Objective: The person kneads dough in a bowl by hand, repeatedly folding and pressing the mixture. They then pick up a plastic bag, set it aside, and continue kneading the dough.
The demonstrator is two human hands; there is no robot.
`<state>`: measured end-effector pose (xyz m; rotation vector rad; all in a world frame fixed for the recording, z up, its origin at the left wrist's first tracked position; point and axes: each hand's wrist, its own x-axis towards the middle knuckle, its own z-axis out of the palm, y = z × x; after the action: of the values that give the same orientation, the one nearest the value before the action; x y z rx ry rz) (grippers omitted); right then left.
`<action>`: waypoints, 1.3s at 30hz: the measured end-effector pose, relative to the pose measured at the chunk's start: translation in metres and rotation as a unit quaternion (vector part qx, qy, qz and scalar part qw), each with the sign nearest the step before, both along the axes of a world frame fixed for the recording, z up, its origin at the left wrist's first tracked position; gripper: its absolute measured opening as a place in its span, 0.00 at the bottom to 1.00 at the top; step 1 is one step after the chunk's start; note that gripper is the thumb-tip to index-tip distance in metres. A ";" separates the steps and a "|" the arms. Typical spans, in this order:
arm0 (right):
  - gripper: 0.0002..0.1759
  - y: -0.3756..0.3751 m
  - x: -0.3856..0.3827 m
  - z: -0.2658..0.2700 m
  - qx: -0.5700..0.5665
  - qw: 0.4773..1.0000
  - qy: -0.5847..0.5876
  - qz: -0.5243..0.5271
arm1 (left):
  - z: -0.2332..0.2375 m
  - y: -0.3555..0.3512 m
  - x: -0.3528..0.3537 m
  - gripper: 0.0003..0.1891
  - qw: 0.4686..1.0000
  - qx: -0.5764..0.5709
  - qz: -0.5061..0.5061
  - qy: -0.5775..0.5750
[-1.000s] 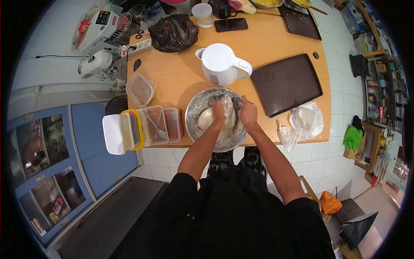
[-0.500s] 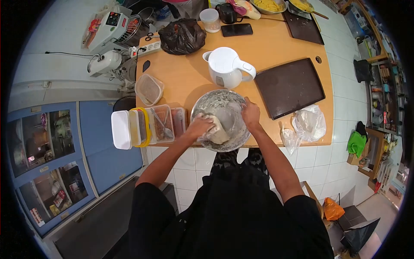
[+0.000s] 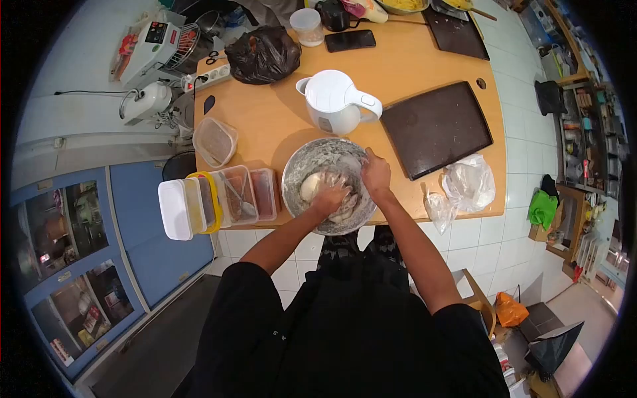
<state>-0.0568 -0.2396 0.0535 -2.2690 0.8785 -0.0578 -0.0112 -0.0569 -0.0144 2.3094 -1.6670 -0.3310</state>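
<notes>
A metal bowl (image 3: 302, 156), its inside smeared with flour, stands at the table's front edge. Pale dough (image 3: 310, 186) lies in the bottom of it. My left hand (image 3: 331, 194) is down in the bowl on the dough, its floury fingers spread. At the bowl's right rim is my right hand (image 3: 376, 174), fingers closed round the edge. Just behind the bowl stands a white electric kettle (image 3: 332, 99), its handle pointing right.
Plastic containers (image 3: 235, 196) line the front left, with an open tub (image 3: 215, 142) behind them. A dark tray (image 3: 438, 129) and plastic bags (image 3: 468, 182) are on the right. Farther back are a black bag (image 3: 263, 56) and a phone (image 3: 350, 40).
My left hand has moved from the bowl's left side toward its middle, and its fingers have spread over the dough. The whole view has shifted slightly.
</notes>
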 end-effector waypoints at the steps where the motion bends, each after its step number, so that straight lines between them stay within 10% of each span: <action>1: 0.12 0.001 -0.002 -0.002 -0.004 1.000 0.000 -0.001 | 0.002 -0.002 0.001 0.16 1.000 0.020 -0.016 0.005; 4: 0.09 0.003 -0.004 -0.002 -0.003 1.000 -0.005 -0.005 | -0.016 -0.009 0.007 0.14 0.999 0.010 -0.035 -0.003; 8: 0.07 0.002 -0.003 0.000 0.002 1.000 0.017 -0.014 | -0.032 -0.062 0.027 0.12 0.961 0.117 0.248 0.043; 10: 0.09 0.000 -0.002 -0.001 -0.011 1.000 -0.005 -0.011 | -0.057 -0.077 0.041 0.10 0.871 0.099 0.462 0.132; 12: 0.10 0.001 0.000 -0.005 -0.014 1.000 -0.021 -0.013 | -0.063 -0.061 0.041 0.09 0.710 -0.240 0.402 0.526; 14: 0.09 0.003 -0.003 -0.006 -0.010 0.999 -0.024 -0.029 | -0.078 -0.035 0.028 0.10 0.624 -0.362 0.318 0.615; 16: 0.08 0.006 -0.005 0.001 -0.006 1.000 0.004 -0.030 | -0.087 -0.008 0.012 0.14 0.734 -0.281 0.291 0.545; 19: 0.07 0.007 -0.008 0.007 -0.010 0.999 0.023 -0.023 | 0.035 0.019 -0.010 0.21 0.767 0.091 0.305 0.557; 22: 0.07 0.007 -0.010 0.006 -0.010 0.999 0.031 -0.018 | 0.079 0.046 -0.033 0.22 0.988 0.125 0.046 0.072; 32: 0.09 0.007 -0.014 -0.002 -0.008 1.000 0.010 -0.021 | 0.062 0.014 -0.007 0.17 0.933 0.236 0.269 0.040; 35: 0.10 0.008 -0.017 -0.004 -0.008 0.999 0.004 -0.035 | 0.018 0.012 -0.024 0.15 0.944 0.039 0.276 -0.177; 39: 0.12 0.008 -0.015 -0.005 -0.014 0.999 0.001 -0.045 | -0.003 -0.002 -0.021 0.15 0.957 0.044 0.269 -0.098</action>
<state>-0.0720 -0.2316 0.0488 -2.2556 0.9855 -0.1088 -0.0321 -0.0590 -0.0171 2.8152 -1.0381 -0.0589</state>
